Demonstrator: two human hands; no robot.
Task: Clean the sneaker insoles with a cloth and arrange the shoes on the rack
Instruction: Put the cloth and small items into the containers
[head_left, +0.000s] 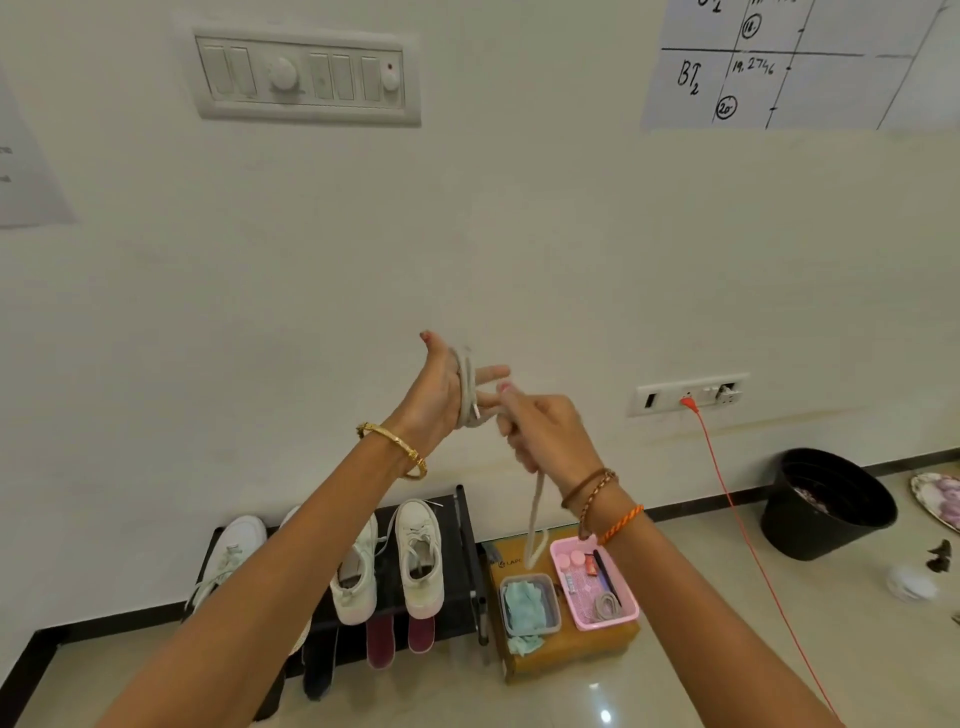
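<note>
The left hand (441, 389) is spread flat, a soft grey shoelace (467, 387) looped round its straight fingers. The right hand (540, 431) pinches the lace, whose limp tail hangs down. Below the hands, white sneakers (420, 558) sit on the black rack (462, 571); right of the rack, a crumpled teal cloth (524, 605) fills a clear tub.

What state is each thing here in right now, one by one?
left hand: fingers straight, shoelace wound round it.
right hand: grips the shoelace, winding it.
shoelace: partly coiled, its tail hangs loose.
white sneakers: on top of the rack, toes to the wall.
shoe rack: standing against the wall.
insoles: out of the shoes, propped at the rack's front.
clear tub: open, holds a teal cloth.
pink basket: open, holds small items.
</note>
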